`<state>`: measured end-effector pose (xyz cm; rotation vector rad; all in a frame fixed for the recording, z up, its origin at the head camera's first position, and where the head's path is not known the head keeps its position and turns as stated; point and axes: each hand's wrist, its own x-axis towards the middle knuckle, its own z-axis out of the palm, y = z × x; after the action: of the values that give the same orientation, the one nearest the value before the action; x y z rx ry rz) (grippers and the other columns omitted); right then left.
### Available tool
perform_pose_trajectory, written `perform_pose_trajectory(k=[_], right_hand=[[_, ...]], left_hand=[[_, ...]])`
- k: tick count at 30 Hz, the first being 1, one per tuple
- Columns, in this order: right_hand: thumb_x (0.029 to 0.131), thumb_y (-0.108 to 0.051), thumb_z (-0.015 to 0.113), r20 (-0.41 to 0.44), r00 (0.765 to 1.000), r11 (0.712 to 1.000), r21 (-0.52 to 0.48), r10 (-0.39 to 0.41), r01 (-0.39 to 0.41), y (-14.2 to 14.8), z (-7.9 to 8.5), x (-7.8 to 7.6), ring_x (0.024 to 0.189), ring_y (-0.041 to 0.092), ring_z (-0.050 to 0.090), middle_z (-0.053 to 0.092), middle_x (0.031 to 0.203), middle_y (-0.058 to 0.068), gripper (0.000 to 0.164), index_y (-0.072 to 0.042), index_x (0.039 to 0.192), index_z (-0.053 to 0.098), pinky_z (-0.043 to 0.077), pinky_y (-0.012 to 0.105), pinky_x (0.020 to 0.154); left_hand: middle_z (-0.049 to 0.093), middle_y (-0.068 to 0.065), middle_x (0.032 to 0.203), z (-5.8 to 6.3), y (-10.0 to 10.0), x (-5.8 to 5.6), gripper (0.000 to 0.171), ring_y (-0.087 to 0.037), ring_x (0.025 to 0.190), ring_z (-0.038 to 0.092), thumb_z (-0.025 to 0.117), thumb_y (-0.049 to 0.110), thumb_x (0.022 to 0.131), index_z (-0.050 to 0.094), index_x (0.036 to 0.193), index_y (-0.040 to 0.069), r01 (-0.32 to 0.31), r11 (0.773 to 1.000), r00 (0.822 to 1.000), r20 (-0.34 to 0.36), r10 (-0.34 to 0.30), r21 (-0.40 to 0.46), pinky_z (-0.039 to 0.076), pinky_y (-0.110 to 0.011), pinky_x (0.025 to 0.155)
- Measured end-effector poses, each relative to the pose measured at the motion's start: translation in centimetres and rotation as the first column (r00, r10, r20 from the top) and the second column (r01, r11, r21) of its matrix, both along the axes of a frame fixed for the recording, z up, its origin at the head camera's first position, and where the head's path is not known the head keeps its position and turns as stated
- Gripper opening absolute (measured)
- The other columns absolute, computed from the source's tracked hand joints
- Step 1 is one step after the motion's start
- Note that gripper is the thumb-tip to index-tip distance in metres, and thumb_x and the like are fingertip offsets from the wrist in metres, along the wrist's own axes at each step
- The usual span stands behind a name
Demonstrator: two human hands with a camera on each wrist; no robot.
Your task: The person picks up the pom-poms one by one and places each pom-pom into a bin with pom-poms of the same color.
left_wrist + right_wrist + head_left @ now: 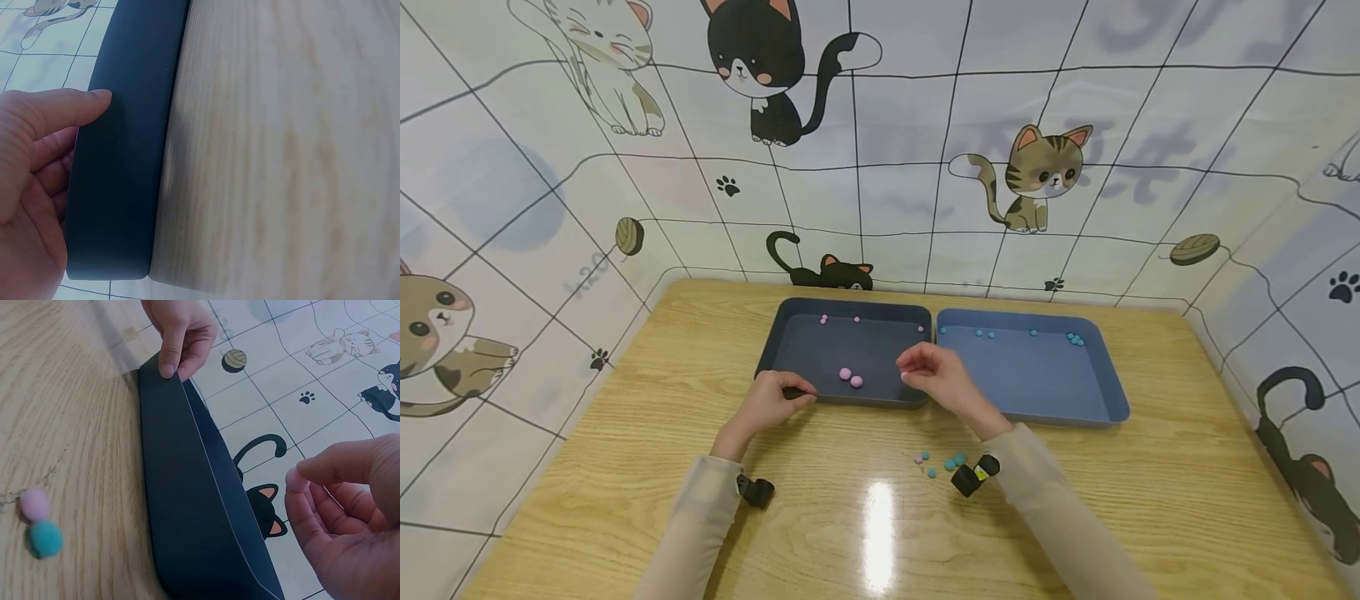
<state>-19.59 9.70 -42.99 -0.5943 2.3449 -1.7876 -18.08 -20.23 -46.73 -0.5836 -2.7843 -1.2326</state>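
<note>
My left hand [771,404] grips the near-left rim of a dark grey tray [797,352]. In the left wrist view the thumb [94,103] presses the tray's outer wall [122,181], with the other fingers behind the rim. Above the right end of this tray, my right hand [943,379] pinches a small pink ball [296,480] between thumb and fingertip. Two larger pink balls [856,382] lie near the front of the dark tray, and several smaller pink balls [823,319] are spread along its back.
A blue tray [1037,375] stands against the dark tray's right side, with several blue balls [1076,339] along its back. On the wooden table [820,508] in front, several blue balls [955,462] and a pink ball [918,460] lie near the right wrist camera [972,478].
</note>
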Motion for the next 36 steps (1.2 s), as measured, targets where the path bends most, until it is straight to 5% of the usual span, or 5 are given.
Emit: perform_pose_trajectory(k=[36], right_hand=[[0.085, 0.006, 0.062, -0.002, 0.997, 0.994, -0.068, -0.081, 0.081, -3.6, 1.3, -3.8, 0.091, 0.031, 0.060, 0.062, 0.102, 0.024, 0.017, 0.007, 0.102, 0.062, 0.050, 0.029, 0.077]], left_hand=[[0.070, -0.002, 0.082, 0.1, -0.2, 0.1, 0.006, -0.014, 0.076, 0.062, 0.073, 0.009, 0.080, 0.075, 0.084, 0.005, 0.011, 1.000, 1.000, 0.003, -0.011, -0.005, 0.050, -0.031, 0.068]])
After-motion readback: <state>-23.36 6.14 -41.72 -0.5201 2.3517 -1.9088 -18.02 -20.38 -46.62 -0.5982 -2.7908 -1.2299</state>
